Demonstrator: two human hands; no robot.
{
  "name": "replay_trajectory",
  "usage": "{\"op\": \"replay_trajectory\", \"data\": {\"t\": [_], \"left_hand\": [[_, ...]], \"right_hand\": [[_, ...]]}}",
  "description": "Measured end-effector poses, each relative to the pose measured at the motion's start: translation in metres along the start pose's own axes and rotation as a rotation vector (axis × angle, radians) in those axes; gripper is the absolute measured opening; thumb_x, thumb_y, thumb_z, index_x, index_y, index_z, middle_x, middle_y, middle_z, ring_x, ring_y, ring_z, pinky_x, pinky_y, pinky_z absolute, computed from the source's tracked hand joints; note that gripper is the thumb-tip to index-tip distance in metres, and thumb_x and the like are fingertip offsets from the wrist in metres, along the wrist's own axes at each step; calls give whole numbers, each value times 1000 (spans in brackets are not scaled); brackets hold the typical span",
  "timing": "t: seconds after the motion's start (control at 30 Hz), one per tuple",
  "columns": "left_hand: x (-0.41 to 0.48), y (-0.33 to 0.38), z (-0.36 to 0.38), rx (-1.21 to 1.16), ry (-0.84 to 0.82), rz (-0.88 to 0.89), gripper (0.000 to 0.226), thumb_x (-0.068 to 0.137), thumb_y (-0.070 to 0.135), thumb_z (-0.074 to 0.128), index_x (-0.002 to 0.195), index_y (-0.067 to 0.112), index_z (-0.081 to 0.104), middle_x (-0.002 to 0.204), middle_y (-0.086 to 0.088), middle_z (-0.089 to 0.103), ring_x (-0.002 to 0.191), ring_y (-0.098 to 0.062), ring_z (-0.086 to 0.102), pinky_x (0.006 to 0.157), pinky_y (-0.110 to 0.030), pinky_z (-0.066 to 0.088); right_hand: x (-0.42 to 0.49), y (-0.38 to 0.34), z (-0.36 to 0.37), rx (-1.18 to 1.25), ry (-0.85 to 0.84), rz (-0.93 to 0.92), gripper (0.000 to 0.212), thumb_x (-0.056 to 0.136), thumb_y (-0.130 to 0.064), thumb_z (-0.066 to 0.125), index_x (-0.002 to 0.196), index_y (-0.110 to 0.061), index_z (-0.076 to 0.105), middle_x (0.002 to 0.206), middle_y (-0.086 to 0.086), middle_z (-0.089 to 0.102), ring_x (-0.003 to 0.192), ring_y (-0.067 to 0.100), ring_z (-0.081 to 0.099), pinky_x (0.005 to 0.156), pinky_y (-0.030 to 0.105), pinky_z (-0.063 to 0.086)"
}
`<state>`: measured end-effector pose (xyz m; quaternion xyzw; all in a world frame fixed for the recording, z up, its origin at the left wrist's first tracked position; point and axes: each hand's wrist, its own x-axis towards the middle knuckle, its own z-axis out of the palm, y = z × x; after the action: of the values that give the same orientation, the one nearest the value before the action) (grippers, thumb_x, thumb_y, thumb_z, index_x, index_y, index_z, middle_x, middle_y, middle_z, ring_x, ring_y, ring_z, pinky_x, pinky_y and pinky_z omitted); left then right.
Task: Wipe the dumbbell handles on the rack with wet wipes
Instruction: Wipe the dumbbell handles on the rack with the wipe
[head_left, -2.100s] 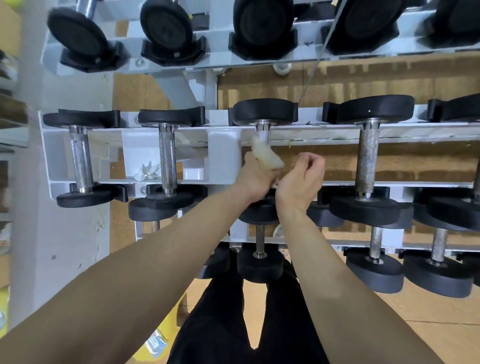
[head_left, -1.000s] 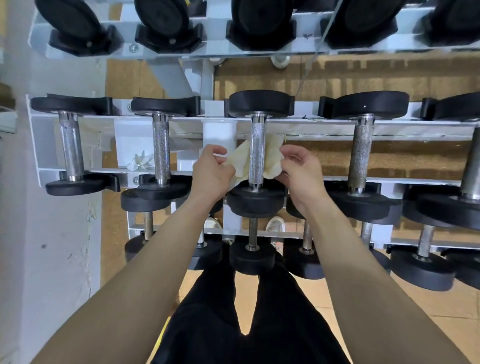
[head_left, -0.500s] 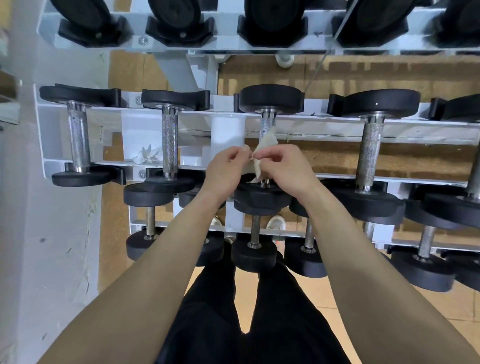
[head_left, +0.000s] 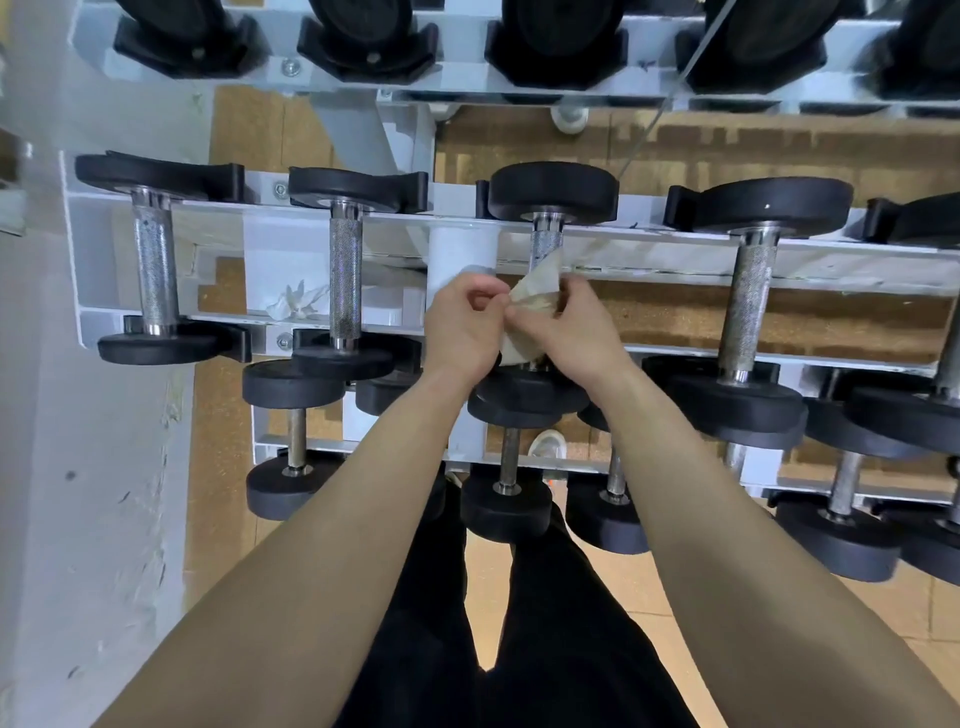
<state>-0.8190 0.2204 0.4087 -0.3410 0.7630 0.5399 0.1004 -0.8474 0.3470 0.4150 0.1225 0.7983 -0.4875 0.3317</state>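
A white three-tier rack (head_left: 675, 244) holds black dumbbells with knurled steel handles. On the middle tier, the centre dumbbell's handle (head_left: 545, 241) shows only at its top. A yellowish wet wipe (head_left: 537, 288) is folded around the lower part of that handle. My left hand (head_left: 462, 327) and my right hand (head_left: 569, 327) meet in front of the handle, and both pinch the wipe's edges. The handle's lower half is hidden behind my hands and the wipe.
Neighbouring handles stand at the left (head_left: 344, 280), far left (head_left: 155, 265) and right (head_left: 748, 306). A crumpled white wipe (head_left: 296, 304) lies on the rack rail. Smaller dumbbells (head_left: 506, 504) fill the bottom tier. A pale wall (head_left: 78, 519) borders the left.
The wipe was spread wide behind the handle a second ago. My hands have since drawn together in front of the handle, folding the wipe around it.
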Motion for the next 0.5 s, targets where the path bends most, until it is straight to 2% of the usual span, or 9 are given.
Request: {"op": "replay_trajectory", "data": {"t": [0.07, 0.13, 0.23, 0.33, 0.4, 0.43, 0.5], "left_hand": [[1, -3, -3, -88, 101, -52, 19, 94, 11, 61, 85, 28, 63, 87, 5, 68, 84, -15, 69, 86, -37, 58], [-1, -5, -7, -154, 182, -89, 16, 93, 13, 60, 85, 27, 62, 87, 2, 69, 80, -19, 70, 85, -45, 58], [-7, -12, -13, -179, 206, -97, 15, 94, 13, 57, 89, 27, 61, 88, 2, 68, 73, -15, 69, 84, -43, 58], [-15, -20, -13, -207, 192, -122, 14, 96, 14, 56, 91, 26, 60, 86, 4, 66, 64, -5, 64, 80, -38, 56], [-19, -25, -12, -212, 185, -144, 15, 96, 14, 56, 90, 27, 60, 84, 5, 66, 67, -6, 64, 78, -38, 55], [-20, -26, -11, -216, 184, -148, 15, 96, 15, 56, 90, 28, 60, 83, 5, 66, 70, -8, 64, 78, -39, 55], [-24, -26, -9, -223, 175, -137, 14, 96, 17, 57, 89, 29, 60, 84, 5, 67, 77, -12, 65, 78, -36, 54]], "right_hand": [[14, -6, 10, 16, -4, 44, 53, 79, -42, 81, 119, -14, 60, 106, 1, 71, 95, 17, 68, 77, 33, 56], [26, -7, 14, 124, -1, 73, 33, 82, -33, 81, 102, -11, 69, 94, 6, 75, 89, 22, 73, 75, 35, 57], [34, -12, 11, 437, -78, 139, 26, 85, -23, 82, 103, -7, 72, 88, 5, 79, 85, 21, 76, 81, 37, 60], [38, -22, 6, 562, -88, 175, 20, 87, -21, 80, 88, -9, 63, 66, 1, 72, 59, 13, 70, 69, 28, 55], [39, -31, 4, 570, -65, 174, 25, 88, -18, 78, 76, -9, 58, 54, 2, 65, 41, 10, 60, 65, 26, 53], [41, -34, 4, 581, -47, 171, 25, 87, -16, 78, 75, -8, 58, 50, 1, 63, 37, 9, 57, 63, 26, 53], [43, -39, 6, 593, 34, 176, 22, 83, -16, 82, 81, -8, 62, 56, 0, 66, 46, 10, 62, 63, 26, 54]]}}
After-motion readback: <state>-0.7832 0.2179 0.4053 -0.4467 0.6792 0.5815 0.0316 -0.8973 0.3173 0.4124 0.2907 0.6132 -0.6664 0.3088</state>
